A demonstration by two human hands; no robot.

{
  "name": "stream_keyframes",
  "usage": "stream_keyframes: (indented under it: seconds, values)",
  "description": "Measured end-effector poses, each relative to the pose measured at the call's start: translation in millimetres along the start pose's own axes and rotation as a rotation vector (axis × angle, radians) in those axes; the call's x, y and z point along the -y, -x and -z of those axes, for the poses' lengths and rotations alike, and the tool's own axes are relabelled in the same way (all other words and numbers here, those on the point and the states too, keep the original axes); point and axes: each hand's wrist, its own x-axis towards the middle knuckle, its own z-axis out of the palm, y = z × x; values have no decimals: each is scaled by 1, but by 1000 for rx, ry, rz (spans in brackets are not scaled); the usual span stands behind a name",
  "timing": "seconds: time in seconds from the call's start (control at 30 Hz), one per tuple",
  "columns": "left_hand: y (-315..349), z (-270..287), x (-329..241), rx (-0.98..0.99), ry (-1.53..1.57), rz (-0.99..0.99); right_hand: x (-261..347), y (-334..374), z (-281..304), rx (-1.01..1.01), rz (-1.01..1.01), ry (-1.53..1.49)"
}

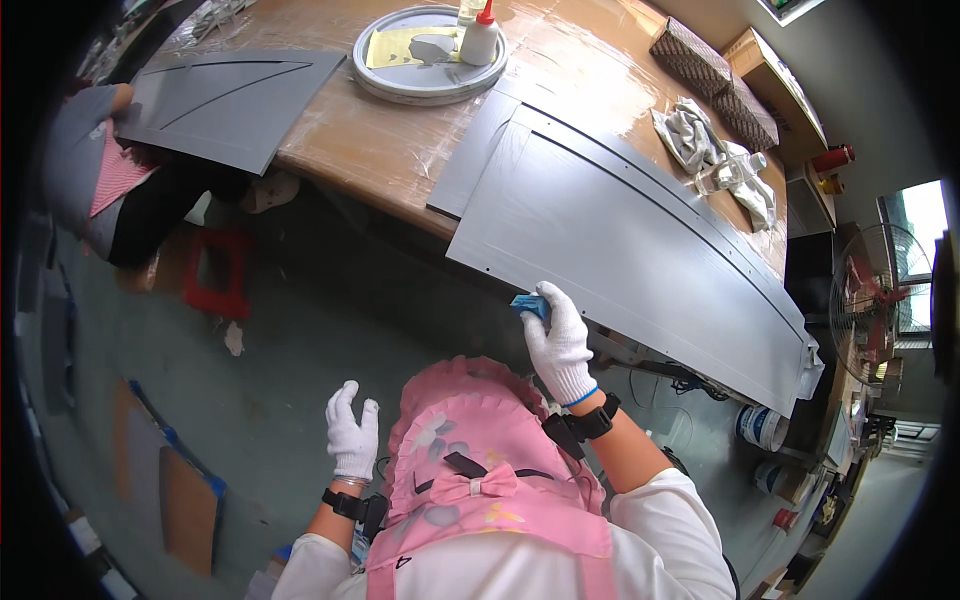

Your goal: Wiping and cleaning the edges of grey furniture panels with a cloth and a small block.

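Observation:
My right hand, in a white knit glove, pinches a small blue block between thumb and fingers. It is at the near edge of a large grey panel, which has a long groove and small holes along its far side. Whether the block touches the panel edge I cannot tell. My left hand, gloved the same way, hangs low over the floor with its fingers apart and nothing in it. Another grey panel lies partly beneath the large one.
A round tray holds a white bottle with a red cap. Rags and a clear bottle lie beyond the panel. At left, another person sits beside a grey panel. A red stool and bucket stand below.

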Motion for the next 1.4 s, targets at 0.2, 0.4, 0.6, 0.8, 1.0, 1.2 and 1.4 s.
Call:
stream_keyframes:
  seconds: [0.2, 0.4, 0.6, 0.8, 1.0, 1.2, 1.4]
  values:
    - [-23, -6, -33, 2, 3, -162, 0, 9, 23, 144, -877, -1064]
    - [-22, -13, -36, 50, -16, -182, -11, 20, 34, -55, -309, -253]
    - [-17, -13, -29, 38, -17, -178, -44, 15, 31, -57, 381, 414]
    - [-7, -5, -13, 37, -12, -97, -42, 8, 11, -29, 404, 469]
    - [4, 3, -2, 24, -13, -53, -6, -27, -42, -23, 496, 457]
    - [8, 9, 5, 16, 3, 0, -9, -24, -35, 26, 484, 519]
    - [7, 7, 11, 25, 3, -4, -61, 22, 42, -56, 455, 637]
